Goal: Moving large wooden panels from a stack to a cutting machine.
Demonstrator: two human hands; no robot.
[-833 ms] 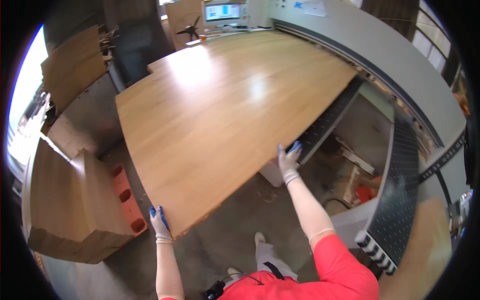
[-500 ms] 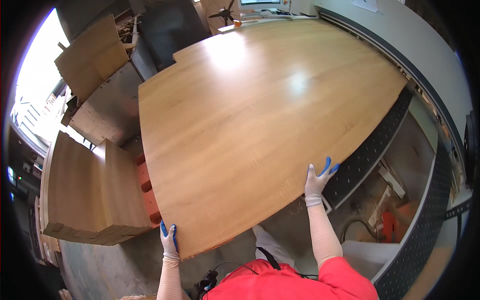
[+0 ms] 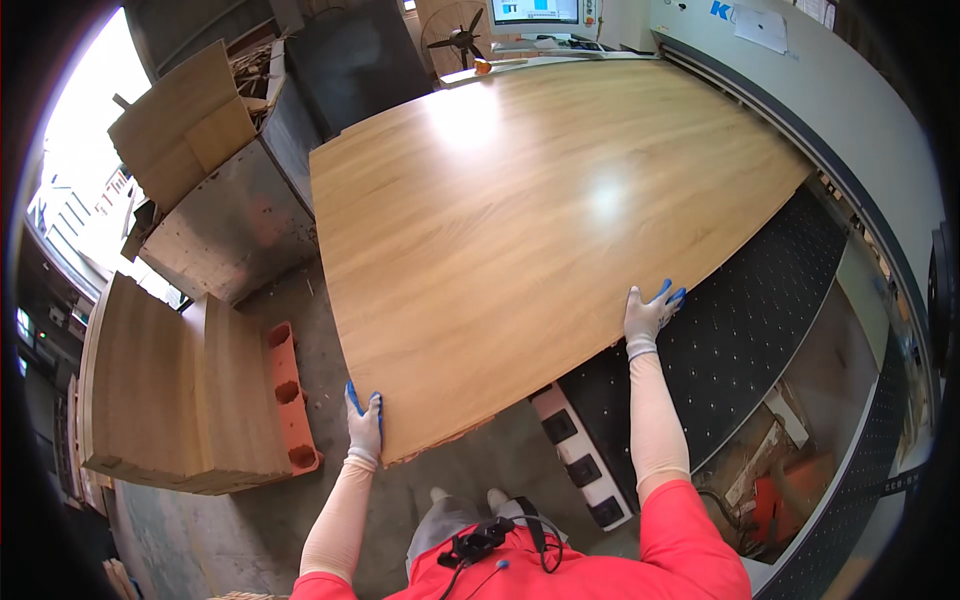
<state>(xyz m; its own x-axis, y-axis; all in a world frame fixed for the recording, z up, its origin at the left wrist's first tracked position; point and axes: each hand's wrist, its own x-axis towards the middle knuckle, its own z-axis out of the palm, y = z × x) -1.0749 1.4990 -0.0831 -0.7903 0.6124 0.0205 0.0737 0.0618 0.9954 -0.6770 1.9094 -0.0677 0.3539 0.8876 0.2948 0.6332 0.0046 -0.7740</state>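
Observation:
A large wood-grain board [image 3: 500, 230] stretches out in front of me, its far part beside the long grey machine. My left hand [image 3: 366, 428], in a white glove with blue fingertips, grips the board's near left corner, fingers along the left edge. On the near edge further right, my right hand [image 3: 648, 320] is gloved the same way. Its thumb lies on the board and its fingers reach over the edge, their tips partly hidden. Under the board's right side shows a black table with small pale studs [image 3: 740, 320].
At the left, stacked wood-grain panels [image 3: 160, 390] rest beside an orange-red support [image 3: 288, 400]. Behind them stands a metal bin [image 3: 230, 220] with scraps. The grey machine [image 3: 830, 110] runs along the right; a monitor [image 3: 535, 12] and fan [image 3: 458, 40] are at the back.
The board's near edge has shifted away from me and its left edge rightward, both hands moving with it. More of the black table and a white strip with black pads now show.

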